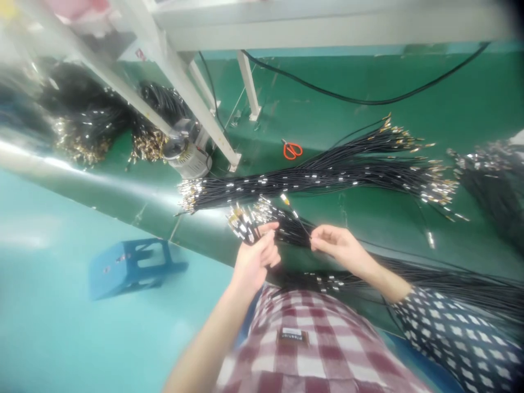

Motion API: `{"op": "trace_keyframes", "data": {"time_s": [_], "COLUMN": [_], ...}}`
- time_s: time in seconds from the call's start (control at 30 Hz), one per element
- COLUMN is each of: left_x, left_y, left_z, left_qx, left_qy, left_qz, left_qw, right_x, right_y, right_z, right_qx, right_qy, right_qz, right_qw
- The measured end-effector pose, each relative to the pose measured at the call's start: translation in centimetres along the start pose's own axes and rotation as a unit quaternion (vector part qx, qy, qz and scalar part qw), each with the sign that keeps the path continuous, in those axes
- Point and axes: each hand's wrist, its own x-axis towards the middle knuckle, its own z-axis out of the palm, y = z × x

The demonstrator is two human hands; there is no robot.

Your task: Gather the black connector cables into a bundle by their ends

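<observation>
My left hand (258, 259) is closed around a small bunch of black cables, whose metal connector ends (244, 221) stick out past the fingers. A single black cable (301, 221) with a yellow-and-white tagged end is pinched between the thumb and fingers of my right hand (333, 244). Beneath and between both hands lies a bundle of black cables (290, 228) with silvery ends. Just beyond it a larger, long cable bundle (323, 177) stretches across the green surface. More black cables (442, 278) run under my right forearm.
Orange-handled scissors (292, 150) lie behind the long bundle. A grey-white motor-like device (188, 157) stands beside pale metal frame legs (204, 109). Further cable heaps (88, 131) are at the left, and another bundle (497, 185) at the right. A blue stool (118, 270) is on the floor.
</observation>
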Motion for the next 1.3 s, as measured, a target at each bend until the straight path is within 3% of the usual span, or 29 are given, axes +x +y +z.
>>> {"op": "trace_keyframes", "data": {"time_s": [0.2,0.4,0.57,0.67,0.77,0.83,0.9,1.0,1.13,1.3], "left_x": [0.1,0.3,-0.4,-1.5,-2.6,-3.2,-3.7,-4.8,-6.5,-6.4], "left_y": [0.1,-0.1,-0.7,-1.7,-3.2,-4.2,-4.7,-4.3,-2.8,-3.4], "left_z": [2.0,2.5,1.5,-0.4,-2.8,-4.1,-4.8,-5.0,-5.2,-6.6], "left_qx": [0.032,0.059,0.053,0.022,-0.028,-0.063,-0.098,-0.173,-0.253,-0.231], "left_qy": [-0.033,-0.04,-0.023,0.012,0.042,0.045,0.046,0.063,0.077,0.109], "left_qz": [-0.01,-0.016,-0.023,-0.012,0.003,-0.004,-0.005,0.012,0.037,0.018], "left_qw": [0.999,0.997,0.998,1.0,0.999,0.997,0.994,0.983,0.964,0.967], "right_x": [-0.5,-0.8,-1.6,-1.4,0.5,2.7,4.8,6.8,7.1,6.5], "right_y": [-2.7,-3.7,-2.8,-1.7,-0.3,1.1,2.7,5.2,7.3,7.5], "right_z": [1.6,3.1,4.7,4.8,3.6,2.5,2.0,2.7,4.8,5.6], "right_qx": [0.031,0.041,0.069,0.06,-0.131,-0.315,-0.431,-0.495,-0.548,-0.538], "right_qy": [-0.019,-0.036,-0.044,-0.102,-0.122,-0.082,-0.056,-0.077,-0.104,-0.116], "right_qz": [-0.007,-0.009,0.026,0.05,0.039,0.015,-0.002,-0.013,-0.039,-0.034], "right_qw": [0.999,0.998,0.996,0.992,0.983,0.945,0.901,0.865,0.829,0.834]}}
